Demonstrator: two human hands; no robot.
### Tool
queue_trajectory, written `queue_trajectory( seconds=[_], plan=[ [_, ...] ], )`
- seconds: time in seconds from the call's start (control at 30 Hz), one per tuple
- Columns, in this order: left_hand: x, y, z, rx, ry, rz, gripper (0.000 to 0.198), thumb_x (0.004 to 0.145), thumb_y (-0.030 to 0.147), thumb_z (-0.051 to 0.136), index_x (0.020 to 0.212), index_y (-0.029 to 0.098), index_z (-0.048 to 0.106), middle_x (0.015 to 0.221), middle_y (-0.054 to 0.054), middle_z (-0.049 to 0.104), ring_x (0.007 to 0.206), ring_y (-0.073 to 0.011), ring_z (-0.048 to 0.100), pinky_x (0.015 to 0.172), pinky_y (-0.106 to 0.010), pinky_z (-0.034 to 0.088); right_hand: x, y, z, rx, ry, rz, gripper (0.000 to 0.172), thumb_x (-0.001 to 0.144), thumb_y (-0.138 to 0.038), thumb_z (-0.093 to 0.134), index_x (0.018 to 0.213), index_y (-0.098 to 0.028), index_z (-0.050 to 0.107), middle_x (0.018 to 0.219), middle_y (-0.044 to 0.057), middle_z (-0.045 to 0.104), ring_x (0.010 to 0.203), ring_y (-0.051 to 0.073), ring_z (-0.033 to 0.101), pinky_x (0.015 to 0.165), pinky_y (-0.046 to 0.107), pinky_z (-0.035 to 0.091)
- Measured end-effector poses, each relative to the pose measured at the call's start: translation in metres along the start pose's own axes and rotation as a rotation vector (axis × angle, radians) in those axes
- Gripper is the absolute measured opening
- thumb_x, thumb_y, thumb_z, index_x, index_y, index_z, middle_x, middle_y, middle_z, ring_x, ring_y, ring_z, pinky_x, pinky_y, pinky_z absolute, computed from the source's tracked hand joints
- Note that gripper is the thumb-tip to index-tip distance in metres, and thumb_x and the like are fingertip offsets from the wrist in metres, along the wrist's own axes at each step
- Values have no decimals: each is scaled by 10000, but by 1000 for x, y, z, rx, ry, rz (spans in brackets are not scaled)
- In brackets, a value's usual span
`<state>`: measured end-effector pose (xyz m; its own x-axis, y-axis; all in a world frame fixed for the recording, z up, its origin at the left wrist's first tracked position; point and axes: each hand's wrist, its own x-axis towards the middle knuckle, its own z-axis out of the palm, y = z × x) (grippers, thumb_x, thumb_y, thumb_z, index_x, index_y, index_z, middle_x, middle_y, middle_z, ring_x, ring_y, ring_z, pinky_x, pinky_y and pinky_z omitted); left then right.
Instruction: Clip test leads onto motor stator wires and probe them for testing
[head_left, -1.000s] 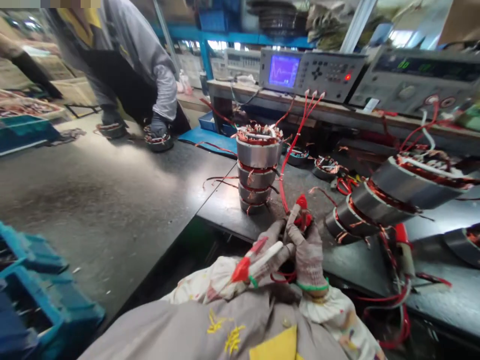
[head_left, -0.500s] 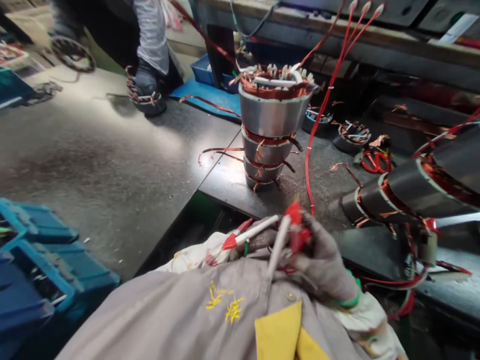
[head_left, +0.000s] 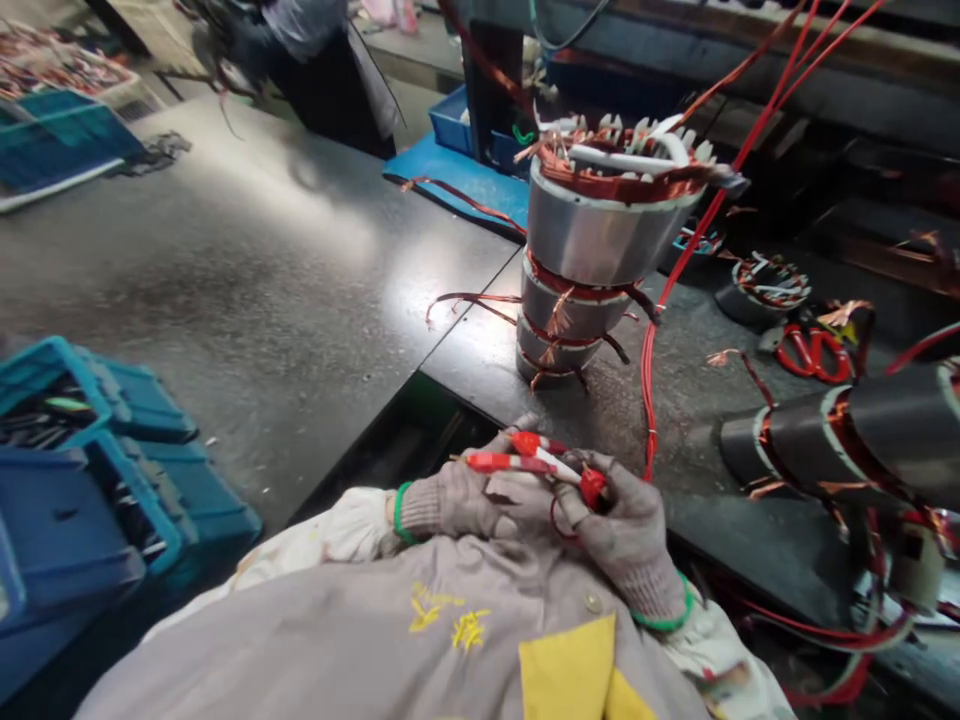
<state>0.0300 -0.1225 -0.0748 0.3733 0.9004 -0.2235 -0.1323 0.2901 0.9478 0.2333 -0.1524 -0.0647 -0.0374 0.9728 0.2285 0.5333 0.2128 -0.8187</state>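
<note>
Both my hands wear grey knit gloves and meet close to my chest at the bench's front edge. My left hand (head_left: 461,497) is closed on red-and-white sleeved wire ends (head_left: 517,462) that lie across its fingers. My right hand (head_left: 626,535) is closed on a red clip (head_left: 592,487) at the end of red test leads (head_left: 651,375). These leads rise past a stack of wound stators (head_left: 581,265) with copper coils, which stands just beyond my hands.
More stators (head_left: 847,435) lie tilted at the right. Red scissors (head_left: 814,352) and small coils (head_left: 765,285) sit farther back. Blue crates (head_left: 90,480) stand at the lower left. Another person (head_left: 300,40) works at the far left end of the dark table (head_left: 225,270).
The view has dropped lower and closer to the bench. My hands have come together, the sleeved wire ends now lying flat across my left fingers. The other person has lifted a coil off the table.
</note>
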Motion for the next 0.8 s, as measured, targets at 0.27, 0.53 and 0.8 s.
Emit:
queue_trajectory(
  seconds=[0.27, 0.53, 0.8],
  plan=[
    [15, 11, 25, -374, 341, 92, 386, 752, 392, 843, 1060, 183, 742, 1061, -104, 770, 997, -269, 727, 880, -366, 580, 11, 1, -21, 13, 67, 128, 453, 843, -339, 664, 1275, -204, 680, 1221, 94, 745, 1130, 262, 708, 1034, 410, 551],
    [-9, 45, 34, -320, 1, 136, 773, 599, 387, 937, 1317, 266, 679, 1222, -119, 729, 1097, -340, 697, 922, -416, 586, 39, -37, -30, 348, -95, 41, 217, 789, -320, 772, 994, -247, 785, 940, 40, 808, 828, 232, 771, 748, 336, 651],
    [-4, 63, 11, -342, 333, 118, 465, 539, 481, 941, 812, 165, 737, 631, -31, 673, 492, -136, 591, 457, -238, 504, 62, -68, -23, -30, 101, -680, 345, 810, -138, 721, 1130, -263, 743, 910, 73, 785, 777, 219, 744, 680, 312, 616]
  ],
)
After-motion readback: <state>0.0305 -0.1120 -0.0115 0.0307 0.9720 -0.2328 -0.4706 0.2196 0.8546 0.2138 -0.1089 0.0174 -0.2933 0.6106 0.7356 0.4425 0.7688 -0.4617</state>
